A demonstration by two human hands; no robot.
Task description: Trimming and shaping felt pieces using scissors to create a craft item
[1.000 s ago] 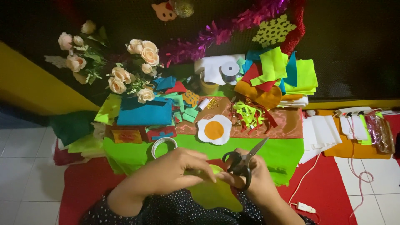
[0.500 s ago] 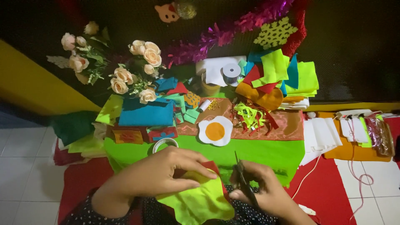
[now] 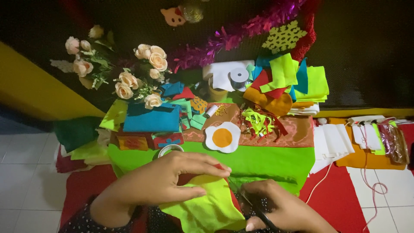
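Observation:
My left hand [image 3: 166, 179] pinches the upper edge of a lime-green felt piece [image 3: 209, 207] near the bottom middle of the view. My right hand [image 3: 280, 207] grips black scissors [image 3: 254, 207] whose blades sit against the felt's right edge. A red felt scrap shows under the green piece, between my two hands. Both hands hover over a bright green cloth [image 3: 258, 162] spread on the low table.
A felt fried egg [image 3: 223, 137] lies just beyond my hands, next to a tape ring [image 3: 169, 149]. Stacked felt sheets [image 3: 289, 84], a grey spool [image 3: 238, 77], artificial roses [image 3: 142, 75], pink tinsel [image 3: 224, 41] and white tags on orange felt [image 3: 366, 138] crowd the back and right.
The green felt has been pulled down and spread under my left hand. The scissors swung from pointing up-right to lying low at the felt's right edge, and my right hand dropped lower.

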